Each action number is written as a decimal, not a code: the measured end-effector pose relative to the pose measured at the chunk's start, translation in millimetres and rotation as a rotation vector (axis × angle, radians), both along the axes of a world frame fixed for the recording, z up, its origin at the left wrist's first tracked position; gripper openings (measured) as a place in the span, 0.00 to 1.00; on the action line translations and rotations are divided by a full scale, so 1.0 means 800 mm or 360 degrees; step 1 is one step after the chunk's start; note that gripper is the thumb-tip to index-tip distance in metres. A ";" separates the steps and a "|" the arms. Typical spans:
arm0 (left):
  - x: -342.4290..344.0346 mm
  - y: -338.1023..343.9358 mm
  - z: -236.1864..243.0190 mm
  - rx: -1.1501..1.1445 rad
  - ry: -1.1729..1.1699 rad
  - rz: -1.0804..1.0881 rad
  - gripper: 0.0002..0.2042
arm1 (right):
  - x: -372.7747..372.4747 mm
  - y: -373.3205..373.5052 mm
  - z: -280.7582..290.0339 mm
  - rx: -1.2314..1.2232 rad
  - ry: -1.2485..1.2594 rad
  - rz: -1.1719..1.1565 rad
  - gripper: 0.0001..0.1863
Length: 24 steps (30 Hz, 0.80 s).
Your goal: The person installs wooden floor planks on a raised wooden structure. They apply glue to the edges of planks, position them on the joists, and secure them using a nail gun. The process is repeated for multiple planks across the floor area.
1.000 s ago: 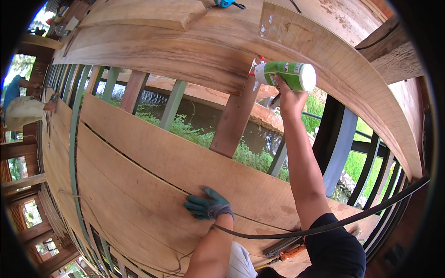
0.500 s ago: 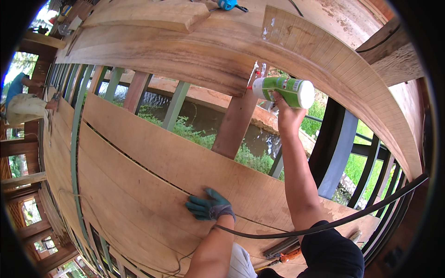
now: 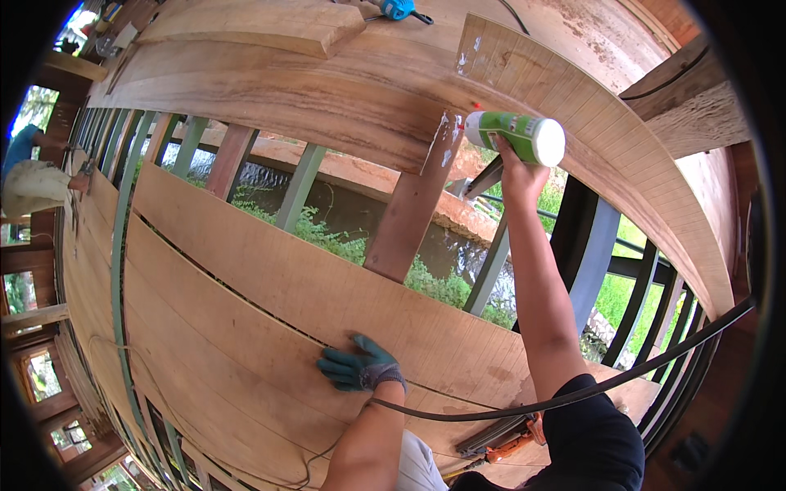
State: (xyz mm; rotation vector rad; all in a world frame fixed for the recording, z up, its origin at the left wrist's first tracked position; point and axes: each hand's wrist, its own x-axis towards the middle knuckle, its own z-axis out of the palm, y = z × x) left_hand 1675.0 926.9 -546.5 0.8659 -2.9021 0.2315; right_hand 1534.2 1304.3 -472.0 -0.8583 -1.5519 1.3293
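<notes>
My right hand (image 3: 521,170), bare, is closed around a green and white glue bottle (image 3: 508,131). The bottle lies nearly sideways, its red nozzle toward the left, close to a brown joist (image 3: 405,225). White glue streaks (image 3: 446,141) mark that joist beside the end of a long smooth plank (image 3: 327,102). My left hand (image 3: 359,366) wears a teal and grey glove and presses flat on the wooden deck boards (image 3: 246,303), fingers spread. Right of the plank end, a curved grooved board (image 3: 573,119) carries white smears at its near end.
Open gaps between green joists (image 3: 300,188) show water and plants below. A black hose (image 3: 573,401) crosses in front of my right arm. An orange and black tool (image 3: 508,438) lies by my legs. A blue tool (image 3: 399,8) rests at the far edge. Another person (image 3: 37,176) works at far left.
My right hand has drawn the bottle slightly right and up, away from the plank end. More white glue shows on the joist. My left hand stays flat on the boards.
</notes>
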 end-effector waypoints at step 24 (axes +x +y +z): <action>-0.001 0.002 0.003 0.0096 -0.0033 0.0055 0.39 | 0.026 -0.031 0.010 -0.0072 -0.0028 0.0164 0.19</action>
